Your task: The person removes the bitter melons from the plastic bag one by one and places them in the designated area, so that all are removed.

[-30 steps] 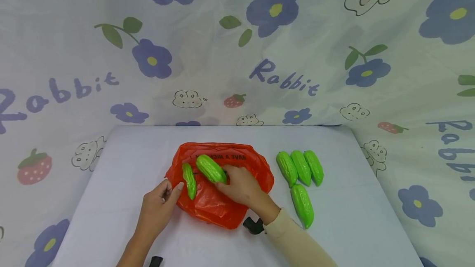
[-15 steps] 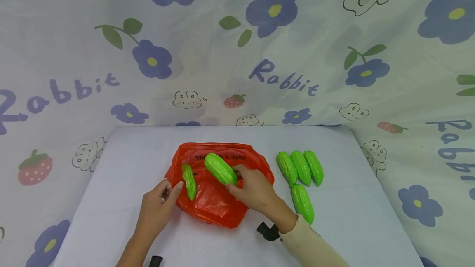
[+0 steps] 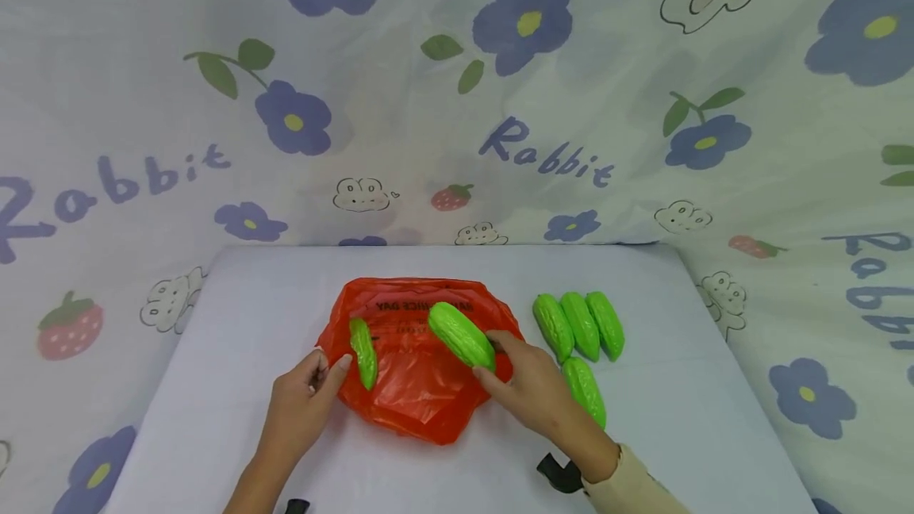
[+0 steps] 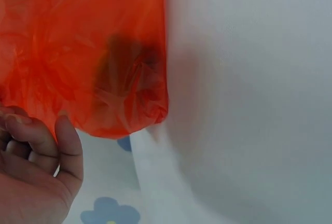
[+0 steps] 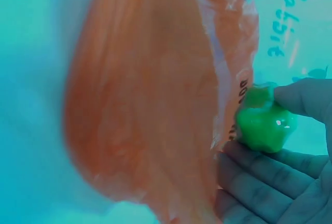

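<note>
A red plastic bag (image 3: 407, 387) stands with its mouth spread on the white table. My left hand (image 3: 305, 391) pinches its left rim; the left wrist view shows the curled fingers beside the bag's side. With my right hand (image 3: 531, 383) I grip a bumpy green bitter melon (image 3: 460, 335) by its near end, raised over the right part of the bag's mouth. The right wrist view shows this bitter melon (image 5: 267, 125) end-on between thumb and fingers. Another bitter melon (image 3: 364, 355) shows at the bag's left inside, partly covered. A dark shape through the plastic is unclear.
Three bitter melons (image 3: 580, 324) lie side by side right of the bag. One more bitter melon (image 3: 585, 393) lies just nearer, partly behind my right forearm. A patterned cloth (image 3: 428, 101) hangs behind the table (image 3: 685, 419). A black strap piece (image 3: 560, 473) sits at my right wrist.
My right hand has moved right with the bitter melon, from the middle of the bag's mouth to its right side. My left hand stays on the rim.
</note>
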{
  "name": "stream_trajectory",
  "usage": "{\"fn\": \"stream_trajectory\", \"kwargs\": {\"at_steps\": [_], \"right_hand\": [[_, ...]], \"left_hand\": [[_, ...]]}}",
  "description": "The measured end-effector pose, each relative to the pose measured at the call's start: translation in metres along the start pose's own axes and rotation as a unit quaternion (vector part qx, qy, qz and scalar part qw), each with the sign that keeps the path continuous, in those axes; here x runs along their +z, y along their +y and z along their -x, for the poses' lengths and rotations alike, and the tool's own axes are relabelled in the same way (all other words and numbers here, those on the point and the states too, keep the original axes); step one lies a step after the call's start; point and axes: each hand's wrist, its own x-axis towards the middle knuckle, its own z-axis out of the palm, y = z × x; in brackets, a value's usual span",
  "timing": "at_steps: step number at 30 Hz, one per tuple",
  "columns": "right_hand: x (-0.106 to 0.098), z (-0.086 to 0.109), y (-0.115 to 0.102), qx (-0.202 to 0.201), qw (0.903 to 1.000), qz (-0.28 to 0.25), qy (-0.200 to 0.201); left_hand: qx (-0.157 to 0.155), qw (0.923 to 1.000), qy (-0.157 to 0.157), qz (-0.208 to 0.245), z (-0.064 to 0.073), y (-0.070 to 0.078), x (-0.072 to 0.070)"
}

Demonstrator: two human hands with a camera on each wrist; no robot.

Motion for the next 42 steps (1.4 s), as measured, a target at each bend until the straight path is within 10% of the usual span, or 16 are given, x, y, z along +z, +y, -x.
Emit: {"fn": "stream_trajectory", "kwargs": {"at_steps": [29,42], "right_hand": [[-0.019,0.083,0.053,0.004,0.9892,0.036,0.142],[-0.032,0.124,0.09,0.12,0.9781,0.049,0.163]], "left_hand": [[-0.012,0.9999,-0.004,0.005,0.0,-0.002,0.004],[-0.004,0.9999,0.003,0.015,-0.001,-0.001,0.006]]}}
